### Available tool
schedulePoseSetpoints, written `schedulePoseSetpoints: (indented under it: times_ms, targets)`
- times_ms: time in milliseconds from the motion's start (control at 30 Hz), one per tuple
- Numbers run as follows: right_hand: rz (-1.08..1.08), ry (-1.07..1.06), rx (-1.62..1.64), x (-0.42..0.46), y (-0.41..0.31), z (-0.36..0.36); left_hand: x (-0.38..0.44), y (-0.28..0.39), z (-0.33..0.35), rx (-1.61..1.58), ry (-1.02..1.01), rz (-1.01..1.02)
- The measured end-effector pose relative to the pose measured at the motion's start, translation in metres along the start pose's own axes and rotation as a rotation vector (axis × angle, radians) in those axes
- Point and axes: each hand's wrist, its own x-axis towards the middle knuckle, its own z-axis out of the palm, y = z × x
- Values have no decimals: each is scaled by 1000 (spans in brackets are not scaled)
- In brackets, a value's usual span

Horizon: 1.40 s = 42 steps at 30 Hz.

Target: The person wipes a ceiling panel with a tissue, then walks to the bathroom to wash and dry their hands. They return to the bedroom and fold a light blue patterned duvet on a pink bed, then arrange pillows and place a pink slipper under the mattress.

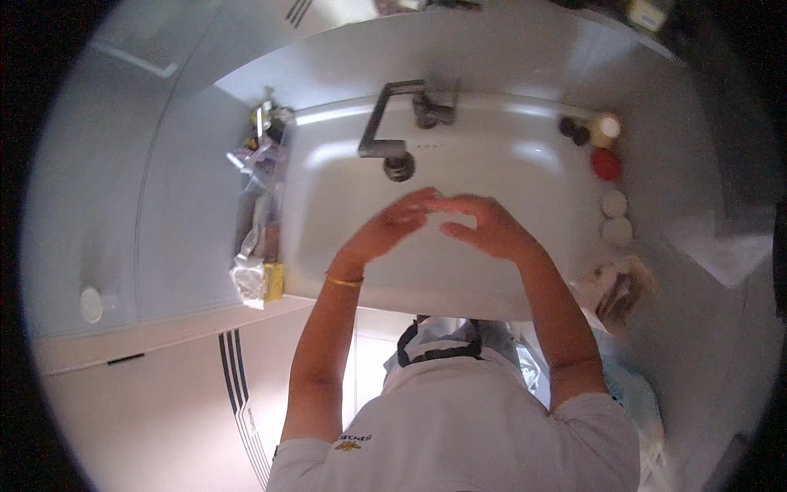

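Over a white sink basin [381,270], my left hand [390,227] and my right hand [489,224] meet at the fingertips, blurred. The right thumb stands apart from its fingers, and no object shows in either hand. The left fingers are stretched towards the right ones, and a yellow band [344,281] circles that wrist. Just beyond the hands is a dark angled faucet [378,120] with a round spout head [399,166]. Whether water runs from it cannot be made out.
Along the left rim lie packets, a yellow box [273,282] and a clear plastic bag [248,285]. On the right rim stand a red round item [605,164], two pale round items [615,216], dark small items [573,130] and a blurred brown-and-white bundle [618,292]. Walls rise on both sides.
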Motion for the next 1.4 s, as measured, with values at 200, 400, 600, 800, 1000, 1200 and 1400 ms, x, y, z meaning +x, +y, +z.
schedulePoseSetpoints:
  times_ms: [200,400,600,800,1000,1200,1400]
  targets:
    - [-69,12,-51,21,90,-5,18,-61,-7,-176,-205,-67]
    - [160,-126,-443,-35,32,39,-29,-48,-14,295,-291,-46]
    - [52,239,57,-86,4,33,-14,41,31,-786,-446,312]
    - [401,344,-545,-149,25,59,19,-49,39,1137,-363,188]
    - [277,556,-222,-158,43,58,21,-6,64,563,-185,182]
    - [-79,492,157,-124,29,21,3,47,84,-713,-498,175]
    - [346,413,-865,-147,46,45,53,-18,32,384,-552,154]
